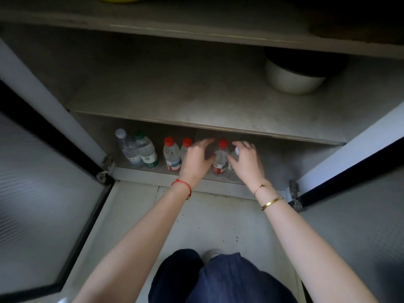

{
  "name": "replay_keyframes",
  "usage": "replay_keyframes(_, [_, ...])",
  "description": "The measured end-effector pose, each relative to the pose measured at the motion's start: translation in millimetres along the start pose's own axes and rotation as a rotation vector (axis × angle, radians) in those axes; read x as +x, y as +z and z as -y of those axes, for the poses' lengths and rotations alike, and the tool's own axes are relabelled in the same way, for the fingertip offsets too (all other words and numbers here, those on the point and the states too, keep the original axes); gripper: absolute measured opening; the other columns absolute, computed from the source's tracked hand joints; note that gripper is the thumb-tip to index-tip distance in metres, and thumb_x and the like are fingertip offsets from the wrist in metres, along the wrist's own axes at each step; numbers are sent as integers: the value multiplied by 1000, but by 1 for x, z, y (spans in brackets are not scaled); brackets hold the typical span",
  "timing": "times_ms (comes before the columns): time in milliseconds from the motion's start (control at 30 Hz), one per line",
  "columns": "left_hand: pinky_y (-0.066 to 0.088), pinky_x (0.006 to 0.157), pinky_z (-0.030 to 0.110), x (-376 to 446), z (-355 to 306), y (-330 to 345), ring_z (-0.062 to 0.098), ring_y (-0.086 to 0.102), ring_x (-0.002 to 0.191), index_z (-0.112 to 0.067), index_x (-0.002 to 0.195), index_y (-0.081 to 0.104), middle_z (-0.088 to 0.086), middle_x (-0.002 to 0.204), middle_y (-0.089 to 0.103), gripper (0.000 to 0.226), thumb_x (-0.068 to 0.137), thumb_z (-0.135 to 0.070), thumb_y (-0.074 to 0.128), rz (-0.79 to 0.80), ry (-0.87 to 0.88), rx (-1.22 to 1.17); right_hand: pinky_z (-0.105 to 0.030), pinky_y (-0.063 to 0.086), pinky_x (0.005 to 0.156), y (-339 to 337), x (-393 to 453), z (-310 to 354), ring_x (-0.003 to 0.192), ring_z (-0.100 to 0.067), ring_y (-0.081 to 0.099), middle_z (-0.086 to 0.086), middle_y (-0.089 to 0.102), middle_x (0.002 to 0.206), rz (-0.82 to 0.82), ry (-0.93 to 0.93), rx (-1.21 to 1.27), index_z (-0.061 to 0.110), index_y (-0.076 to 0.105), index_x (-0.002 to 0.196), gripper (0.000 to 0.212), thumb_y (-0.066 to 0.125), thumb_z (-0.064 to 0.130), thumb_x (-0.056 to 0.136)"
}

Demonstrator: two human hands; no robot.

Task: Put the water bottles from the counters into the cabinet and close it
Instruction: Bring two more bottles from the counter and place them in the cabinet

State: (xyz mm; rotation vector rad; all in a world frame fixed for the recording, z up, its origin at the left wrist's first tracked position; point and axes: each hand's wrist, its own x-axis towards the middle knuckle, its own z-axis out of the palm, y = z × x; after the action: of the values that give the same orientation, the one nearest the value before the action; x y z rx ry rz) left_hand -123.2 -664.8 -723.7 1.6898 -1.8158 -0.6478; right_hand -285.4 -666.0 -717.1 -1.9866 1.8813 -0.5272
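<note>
Several water bottles stand upright on the bottom shelf of the open cabinet (140, 171). At the left are a white-capped bottle (127, 149) and a green-capped bottle (146, 150). Two red-capped bottles (171, 155) (186, 143) follow, the second partly behind my left hand (196, 159). That hand is spread open, its thumb beside a third red-capped bottle (221, 157). My right hand (246, 160) curls around a white-capped bottle (234, 157) just right of it, whose body is mostly hidden.
Both cabinet doors stand wide open, the left door (43, 204) and the right door (358, 215), with frosted panels. A white bowl (293, 80) sits on the middle shelf (185, 103) at the right. The bottom shelf's right part holds nothing. My knees are below.
</note>
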Motion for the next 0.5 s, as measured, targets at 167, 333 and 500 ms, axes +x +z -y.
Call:
replay_keyframes(167, [55,85,32,-64,13,-62,23,67,104,-19,130,57,5,122,67,45,87,-19,68,-174,-23,26,-37,42,106,-16,-31,64,128,-20,46,-3,57,133,-63,-207,59,16,54,133,44,60,30,93])
replay_keyframes(333, [49,92,27,-137,31,-135,20,63,110,-17,126,62,5,119,68,39,87,-18,69,-366,-42,45,-23,32,107,-31,-64,150,131,-13,44,1,56,135,-120,-442,161,17,53,135,42,58,30,95])
replay_keyframes(500, [39,92,13,-201,51,-201,17,62,112,-19,128,60,1,122,67,39,90,-24,67,-512,-90,90,-15,30,105,-38,-95,238,128,-10,45,2,58,131,-154,-654,250,18,55,133,39,58,28,95])
